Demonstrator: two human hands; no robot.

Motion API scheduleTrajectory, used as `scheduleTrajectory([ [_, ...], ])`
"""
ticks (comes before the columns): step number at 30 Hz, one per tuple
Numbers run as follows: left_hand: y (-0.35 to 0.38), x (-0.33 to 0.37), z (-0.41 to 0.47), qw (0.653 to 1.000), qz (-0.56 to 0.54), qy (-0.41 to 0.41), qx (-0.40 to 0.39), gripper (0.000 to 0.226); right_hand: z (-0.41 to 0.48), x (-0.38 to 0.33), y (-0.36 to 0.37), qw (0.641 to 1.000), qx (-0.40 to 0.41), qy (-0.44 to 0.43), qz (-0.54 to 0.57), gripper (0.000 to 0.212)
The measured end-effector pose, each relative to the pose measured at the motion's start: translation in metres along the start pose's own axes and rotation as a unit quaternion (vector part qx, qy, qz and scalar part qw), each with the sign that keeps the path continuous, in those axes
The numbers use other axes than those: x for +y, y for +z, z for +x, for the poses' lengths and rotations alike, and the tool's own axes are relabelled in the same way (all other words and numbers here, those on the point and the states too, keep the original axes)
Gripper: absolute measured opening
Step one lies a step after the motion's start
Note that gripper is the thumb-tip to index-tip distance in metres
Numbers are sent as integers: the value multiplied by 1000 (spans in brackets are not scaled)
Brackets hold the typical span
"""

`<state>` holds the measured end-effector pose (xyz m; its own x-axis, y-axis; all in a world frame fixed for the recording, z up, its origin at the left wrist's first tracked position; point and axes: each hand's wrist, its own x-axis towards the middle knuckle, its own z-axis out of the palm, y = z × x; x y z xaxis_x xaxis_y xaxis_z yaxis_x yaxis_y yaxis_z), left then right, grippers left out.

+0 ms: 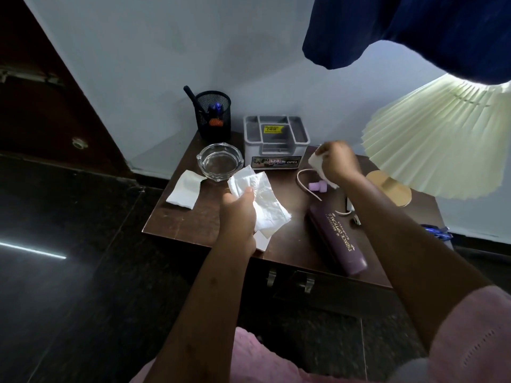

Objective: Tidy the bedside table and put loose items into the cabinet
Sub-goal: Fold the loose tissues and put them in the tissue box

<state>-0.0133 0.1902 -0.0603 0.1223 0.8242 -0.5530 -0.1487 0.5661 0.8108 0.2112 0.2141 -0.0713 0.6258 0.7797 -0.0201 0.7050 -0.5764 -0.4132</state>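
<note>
The left hand (239,208) pinches a white tissue (268,205) above the middle of the bedside table (193,225). The right hand (338,161) is closed around a second tissue (315,161), near the grey organiser (276,139). A third tissue (184,192) lies flat at the table's left edge, just beside the glass ashtray (219,164); it is to the left of the left hand, clearly the nearer one, so I judge this hand should take it
</note>
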Motion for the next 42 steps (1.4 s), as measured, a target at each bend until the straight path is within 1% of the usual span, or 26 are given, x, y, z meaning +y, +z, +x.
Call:
scheduleTrajectory([
  [3, 0, 1, -6, 1000, 8, 5, -3, 14, -27, -16, -16, 996, 62, -63, -13, 43],
  [5, 0, 3, -10, 1000, 13, 10, -5, 12, -48, -34, -33, 990, 72, -89, 77, 37],
  [6, 0, 4, -13, 1000, 16, 12, -5, 11, -59, -44, -42, 979, 50, -100, 172, 34],
  [8, 1, 5, -17, 1000, 17, 24, -11, 16, -85, -60, -57, 913, -58, -116, 388, 31],
  [9, 1, 6, -18, 999, 7, 29, -21, 22, -98, -65, -59, 884, -108, -127, 436, 30],
  [10, 0, 7, -19, 999, -11, 29, -28, 24, -109, -68, -58, 877, -141, -143, 437, 30],
  [11, 0, 9, -21, 999, -31, 23, -30, 23, -117, -68, -52, 888, -154, -158, 403, 30],
  [13, -1, 11, -21, 997, -67, 11, -30, 23, -124, -67, -36, 924, -140, -191, 301, 31],
  [14, -1, 13, -21, 996, -86, 12, -31, 25, -126, -67, -29, 934, -130, -201, 266, 31],
  [17, -7, 21, -22, 992, -120, 17, -33, 27, -127, -71, -16, 937, -114, -202, 260, 31],
  [20, -19, 27, -17, 993, -109, 15, -44, 29, -129, -84, -7, 908, -150, -206, 331, 44],
  [21, -24, 28, -16, 993, -108, 21, -48, 30, -129, -90, -4, 892, -176, -197, 366, 51],
  [23, -36, 34, -11, 992, -112, 25, -49, 35, -131, -103, 3, 848, -253, -139, 444, 60],
  [24, -43, 36, -7, 993, -108, 24, -43, 38, -130, -111, 9, 828, -282, -112, 472, 60],
  [26, -57, 42, -2, 994, -98, 35, -25, 45, -127, -126, 27, 823, -295, -92, 477, 53],
  [27, -64, 44, 0, 995, -93, 44, -3, 47, -125, -134, 37, 817, -297, -80, 488, 48],
  [29, -76, 51, -1, 991, -85, 58, 80, 47, -122, -153, 55, 806, -297, -47, 510, 38],
  [30, -83, 55, -1, 986, -83, 59, 131, 44, -119, -160, 65, 831, -277, -64, 478, 34],
  [31, -89, 59, 0, 979, -94, 59, 171, 46, -113, -166, 76, 878, -242, -115, 398, 33],
  [32, -97, 62, 2, 973, -113, 62, 191, 46, -108, -170, 86, 918, -208, -188, 279, 33],
  [33, -104, 64, 4, 969, -124, 70, 202, 45, -103, -173, 97, 933, -196, -256, 159, 36],
  [34, -110, 65, 5, 967, -124, 74, 209, 43, -101, -175, 106, 928, -200, -308, 58, 41],
  [36, -119, 64, 7, 967, -113, 72, 217, 40, -100, -174, 119, 912, -231, -333, -59, 52],
  [38, -121, 64, 8, 966, -113, 71, 223, 38, -102, -173, 125, 915, -184, -342, -103, 48],
  [41, -117, 66, 8, 962, -110, 90, 234, 38, -107, -169, 126, 913, -66, -383, -121, 32],
  [42, -115, 66, 8, 962, -107, 95, 235, 38, -107, -167, 125, 912, -55, -389, -118, 31],
])
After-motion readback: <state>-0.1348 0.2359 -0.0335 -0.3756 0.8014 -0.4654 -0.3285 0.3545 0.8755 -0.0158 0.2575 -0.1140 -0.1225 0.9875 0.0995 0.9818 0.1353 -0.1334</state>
